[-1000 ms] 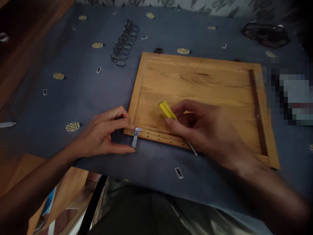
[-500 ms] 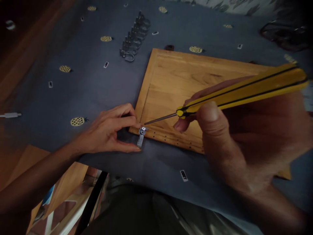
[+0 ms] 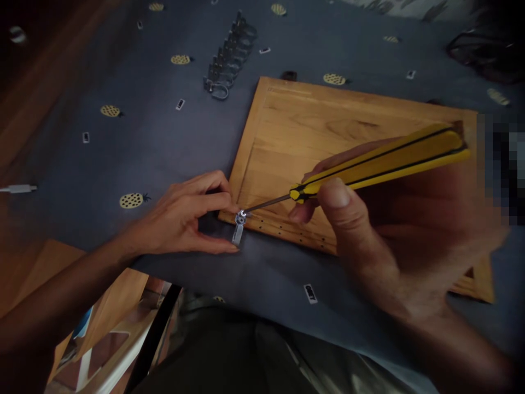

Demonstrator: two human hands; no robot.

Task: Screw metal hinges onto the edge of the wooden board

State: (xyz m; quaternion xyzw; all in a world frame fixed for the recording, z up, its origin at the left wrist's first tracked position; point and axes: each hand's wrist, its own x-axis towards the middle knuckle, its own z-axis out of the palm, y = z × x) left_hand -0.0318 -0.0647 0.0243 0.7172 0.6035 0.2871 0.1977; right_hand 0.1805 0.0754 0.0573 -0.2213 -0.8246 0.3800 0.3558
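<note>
A small metal bracket (image 3: 238, 232) with a screw head on it sits at the near left corner of a wooden board (image 3: 311, 142). My left hand (image 3: 184, 216) pinches the bracket, fingertips on the board side and thumb at its outer end. In my right hand (image 3: 381, 235) is a yellow screwdriver (image 3: 381, 164) with black stripes, its handle between thumb and fingers. Its thin shaft slants down to the left, and the tip is at the bracket's screw. Small dark holes run along the board's near edge, to the right of the bracket.
A row of several metal clamps (image 3: 229, 57) lies on the blue pineapple-print cloth (image 3: 159, 142) beyond the board. A dark tangled object (image 3: 484, 54) is at the far right. A white cable end (image 3: 18, 189) shows at the left edge.
My right hand has moved the screwdriver left and slightly down, bringing its tip from just above the bracket onto the screw. My left hand keeps its pinch on the bracket.
</note>
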